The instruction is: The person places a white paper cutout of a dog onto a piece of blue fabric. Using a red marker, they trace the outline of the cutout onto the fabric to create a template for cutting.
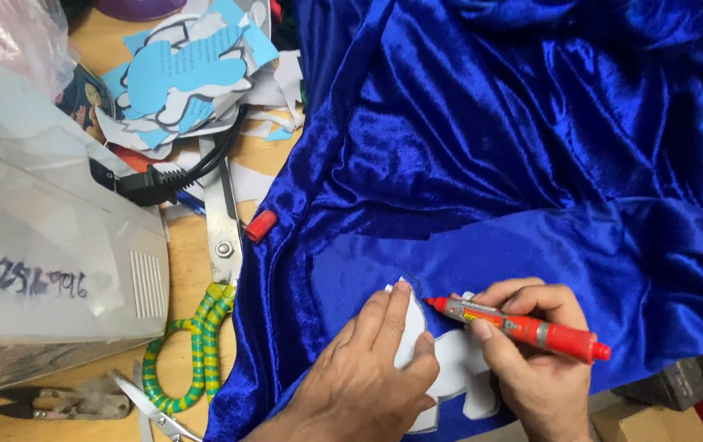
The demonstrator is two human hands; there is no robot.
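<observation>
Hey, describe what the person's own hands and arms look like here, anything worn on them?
Both are bare. The left hand and the right hand show no gloves, and no rings are visible on the fingers. No watch, bracelet or sleeve shows on the short stretch of each wrist in view at the bottom edge. The fingernails are short and unpainted. The forearms lie outside the picture.

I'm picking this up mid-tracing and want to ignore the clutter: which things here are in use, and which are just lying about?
In use:
- left hand, pressing the white paper template
- right hand, holding the red marker
- blue velvet fabric

Lying about:
- red marker cap
- large scissors
- thread snips
- black plug
- blue paper cutouts
- grey machine
</observation>
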